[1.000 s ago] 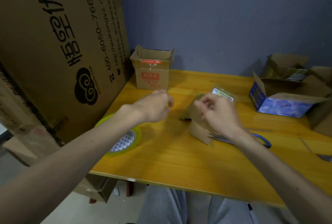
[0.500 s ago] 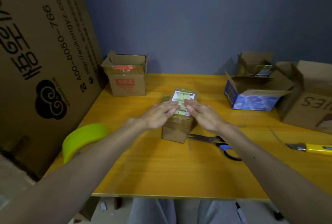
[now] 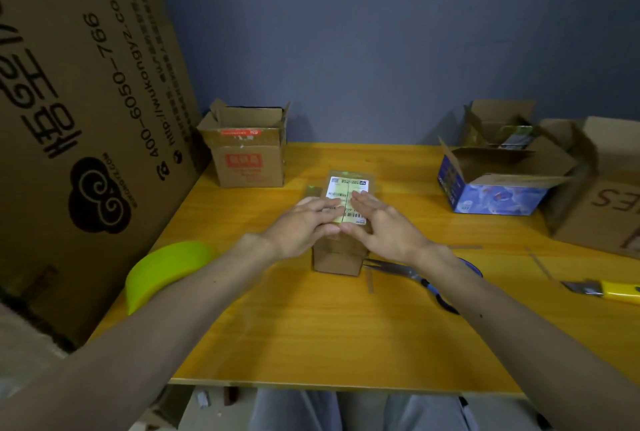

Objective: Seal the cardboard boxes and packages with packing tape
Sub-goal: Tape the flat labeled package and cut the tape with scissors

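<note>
Both hands, the left hand (image 3: 304, 223) and the right hand (image 3: 384, 226), lie flat with straight fingers on top of the small box (image 3: 341, 254) in the middle of the yellow table (image 3: 311, 333)

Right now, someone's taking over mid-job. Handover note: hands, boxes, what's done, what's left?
Hands: left hand and right hand both lie flat, fingers straight, pressing the top of the small labelled box at table centre.
Tools: green tape roll by the left forearm, scissors beside the right wrist, yellow knife far right.
Done: the small box's flaps are closed, and glossy tape seems to run over the top.
Left: brown box back left, blue box and large brown box at right are all open.
</note>
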